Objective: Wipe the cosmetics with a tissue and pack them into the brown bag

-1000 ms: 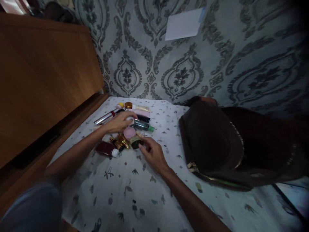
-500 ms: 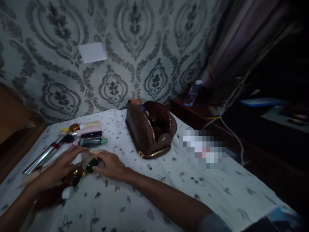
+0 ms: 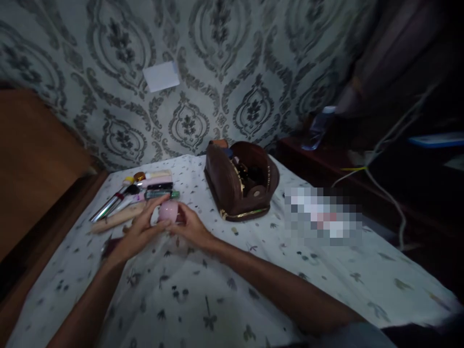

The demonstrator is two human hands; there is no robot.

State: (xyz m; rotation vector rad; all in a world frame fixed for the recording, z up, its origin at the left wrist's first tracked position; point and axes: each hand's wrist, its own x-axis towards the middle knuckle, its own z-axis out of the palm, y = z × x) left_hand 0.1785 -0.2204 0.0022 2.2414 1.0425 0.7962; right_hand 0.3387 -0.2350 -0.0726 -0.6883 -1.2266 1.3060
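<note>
A small pink, rounded container (image 3: 168, 211) is held between my two hands above the bed sheet. My left hand (image 3: 145, 229) closes on it from the left, fingers around its near side. My right hand (image 3: 192, 229) grips its right side with thumb and fingers. Its exact kind is unclear in the dim light. Just behind lie a dark green tube (image 3: 161, 194) and a black tube (image 3: 159, 186). A beige stick-like item (image 3: 116, 217) lies to the left, and a dark reddish item (image 3: 109, 246) is partly hidden by my left forearm.
An unzipped brown toiletry bag (image 3: 223, 183) with items inside stands to the right. Silver-handled brushes (image 3: 107, 208) and an amber-lidded jar (image 3: 139, 177) lie at the left. A water bottle (image 3: 319, 128) is on the dark ledge; a white cable (image 3: 397, 212) hangs nearby.
My hands have left the dark, round-lidded jar and now hold the pink container. The view has turned left, so the bag and wall appear further right.
</note>
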